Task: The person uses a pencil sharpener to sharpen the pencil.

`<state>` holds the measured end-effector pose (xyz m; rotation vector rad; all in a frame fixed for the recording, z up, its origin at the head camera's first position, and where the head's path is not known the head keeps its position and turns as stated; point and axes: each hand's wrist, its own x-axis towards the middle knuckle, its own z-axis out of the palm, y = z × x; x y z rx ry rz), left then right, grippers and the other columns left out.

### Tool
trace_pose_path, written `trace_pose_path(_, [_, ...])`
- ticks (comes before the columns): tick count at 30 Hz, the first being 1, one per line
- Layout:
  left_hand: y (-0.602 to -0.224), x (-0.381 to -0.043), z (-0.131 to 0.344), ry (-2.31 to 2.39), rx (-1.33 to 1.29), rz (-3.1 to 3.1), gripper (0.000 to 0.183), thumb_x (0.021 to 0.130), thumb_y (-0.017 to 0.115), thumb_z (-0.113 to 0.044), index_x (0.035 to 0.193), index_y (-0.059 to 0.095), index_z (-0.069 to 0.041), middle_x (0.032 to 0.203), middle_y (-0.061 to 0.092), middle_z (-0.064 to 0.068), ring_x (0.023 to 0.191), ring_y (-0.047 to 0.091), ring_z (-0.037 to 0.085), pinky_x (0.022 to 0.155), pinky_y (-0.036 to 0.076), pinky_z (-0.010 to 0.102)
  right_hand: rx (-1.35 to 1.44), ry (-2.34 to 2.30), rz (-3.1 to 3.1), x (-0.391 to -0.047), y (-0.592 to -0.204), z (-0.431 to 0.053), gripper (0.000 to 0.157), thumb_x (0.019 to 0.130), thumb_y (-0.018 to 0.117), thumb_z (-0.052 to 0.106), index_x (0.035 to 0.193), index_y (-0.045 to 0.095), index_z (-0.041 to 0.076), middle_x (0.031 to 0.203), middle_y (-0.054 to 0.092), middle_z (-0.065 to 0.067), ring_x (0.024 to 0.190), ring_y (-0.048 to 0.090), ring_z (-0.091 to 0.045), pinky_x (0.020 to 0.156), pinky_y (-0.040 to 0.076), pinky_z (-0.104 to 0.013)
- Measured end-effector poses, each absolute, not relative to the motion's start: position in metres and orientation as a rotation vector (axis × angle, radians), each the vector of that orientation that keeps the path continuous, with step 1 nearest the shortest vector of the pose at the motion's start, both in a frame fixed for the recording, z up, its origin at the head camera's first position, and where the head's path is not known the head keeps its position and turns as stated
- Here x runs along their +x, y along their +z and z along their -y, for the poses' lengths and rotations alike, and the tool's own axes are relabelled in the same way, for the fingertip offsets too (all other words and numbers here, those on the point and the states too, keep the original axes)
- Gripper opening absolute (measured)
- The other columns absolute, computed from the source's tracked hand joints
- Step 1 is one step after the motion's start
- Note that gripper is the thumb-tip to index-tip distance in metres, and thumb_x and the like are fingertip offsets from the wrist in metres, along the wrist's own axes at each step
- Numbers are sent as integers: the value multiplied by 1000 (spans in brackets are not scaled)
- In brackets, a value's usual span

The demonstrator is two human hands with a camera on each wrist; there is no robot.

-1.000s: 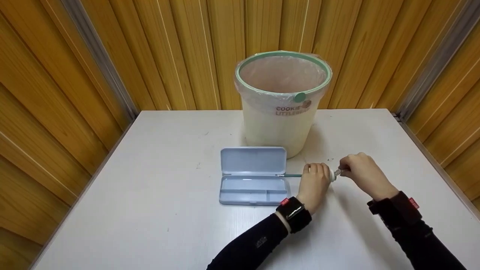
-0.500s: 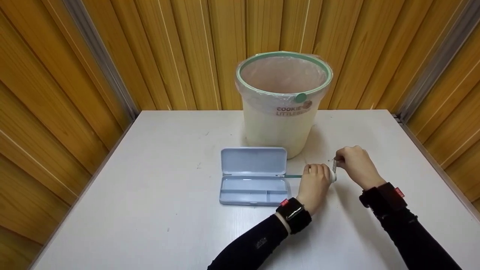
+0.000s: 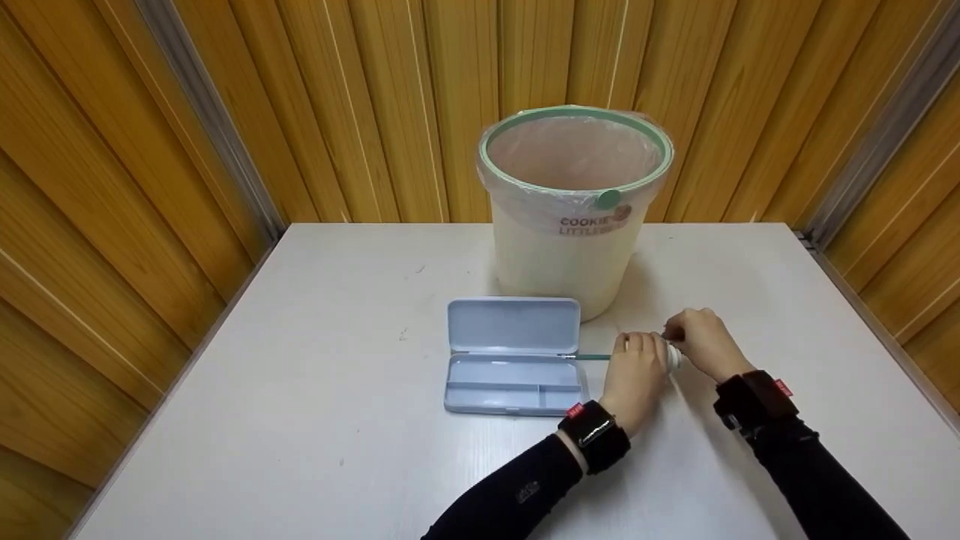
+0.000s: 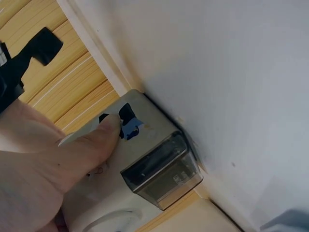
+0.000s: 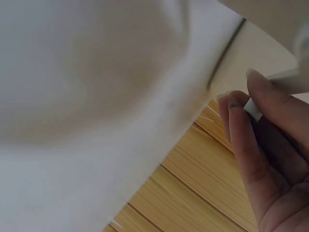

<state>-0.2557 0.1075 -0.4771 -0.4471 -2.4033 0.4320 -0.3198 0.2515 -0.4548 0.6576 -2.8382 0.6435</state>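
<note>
In the head view my left hand (image 3: 636,379) holds a pale pencil sharpener (image 4: 145,111) on the table. The left wrist view shows my thumb pressing its side, beside a dark and blue printed figure, and a smoky clear shavings drawer (image 4: 166,174). A teal pencil (image 3: 592,357) sticks out leftward from under that hand, its light end at the pencil case's right edge. My right hand (image 3: 705,341) is at the sharpener's right end. In the right wrist view its thumb and fingers pinch a white crank handle (image 5: 252,110), mostly hidden by the fingers.
A light blue pencil case (image 3: 514,326) lies open left of the hands, its divided tray towards me. Behind it stands a cream bin (image 3: 562,262) with a green rim and a clear liner. Wood-patterned walls (image 3: 405,112) border the white table (image 3: 360,300).
My right hand has circled with the crank, from the right of the sharpener, upward and left, then down a little. My left hand and the pencil keep their places. The head view shifts slightly.
</note>
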Motion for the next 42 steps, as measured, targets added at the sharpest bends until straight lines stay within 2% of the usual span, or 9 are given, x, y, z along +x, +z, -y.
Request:
trace_pose_path(4, [-477, -256, -107, 422, -438, 2398, 22, 95, 50, -29, 111, 63, -20, 98, 67, -11, 92, 61, 4, 88, 48, 19, 684, 680, 2856, -318, -466, -254, 22, 68, 64, -19, 68, 71, 2, 67, 69, -10, 62, 59, -22, 59, 46, -31])
trace_pose_path(7, [-478, -258, -107, 403, -423, 2382, 22, 95, 51, -31, 108, 63, -20, 96, 67, -11, 90, 61, 4, 86, 48, 20, 697, 720, 2859, -316, -470, -255, 19, 64, 69, -16, 69, 71, 2, 67, 70, -9, 60, 56, -16, 58, 42, -27])
trace_pose_path(15, [-478, -258, -107, 414, -428, 2408, 24, 97, 48, -31, 110, 63, -18, 97, 67, -10, 92, 61, 5, 87, 48, 21, 693, 733, 2862, -308, -473, -254, 11, 64, 81, -5, 68, 73, 2, 68, 71, -11, 59, 54, -12, 57, 44, -27])
trace_pose_path(20, [-478, -257, -107, 412, -425, 2397, 23, 96, 49, -30, 109, 63, -18, 97, 67, -10, 91, 61, 5, 86, 49, 21, 689, 709, 2875, -304, -473, -253, 11, 65, 82, -1, 65, 71, 1, 67, 71, -12, 58, 54, -13, 56, 45, -29])
trace_pose_path(27, [-480, -256, -107, 402, -407, 2340, 21, 94, 51, -31, 105, 63, -18, 92, 66, -10, 88, 60, 4, 84, 48, 21, 696, 783, 2903, -298, -473, -257, 16, 65, 81, -2, 61, 67, 3, 62, 66, -5, 57, 44, -10, 55, 39, -24])
trace_pose_path(34, [-480, -256, -110, 387, -412, 2386, 34, 91, 56, -47, 109, 63, -18, 96, 67, -9, 91, 61, 5, 87, 48, 22, 736, 802, 2889, -290, -474, -262, 17, 65, 84, 3, 63, 68, 5, 63, 69, -4, 55, 50, -7, 55, 44, -25])
trace_pose_path(38, [-479, -255, -110, 418, -425, 2438, 29, 96, 50, -37, 114, 62, -17, 101, 67, -9, 95, 60, 5, 89, 47, 21, 754, 843, 2927, -284, -471, -265, 13, 67, 84, 5, 68, 71, 6, 65, 71, -4, 57, 58, -7, 59, 49, -23])
trace_pose_path(42, [-478, -254, -110, 436, -426, 2442, 26, 98, 45, -28, 115, 61, -18, 102, 67, -10, 96, 60, 5, 90, 47, 21, 801, 853, 2965, -277, -465, -267, 11, 68, 82, 1, 68, 71, 5, 64, 70, -3, 58, 58, -5, 60, 49, -22])
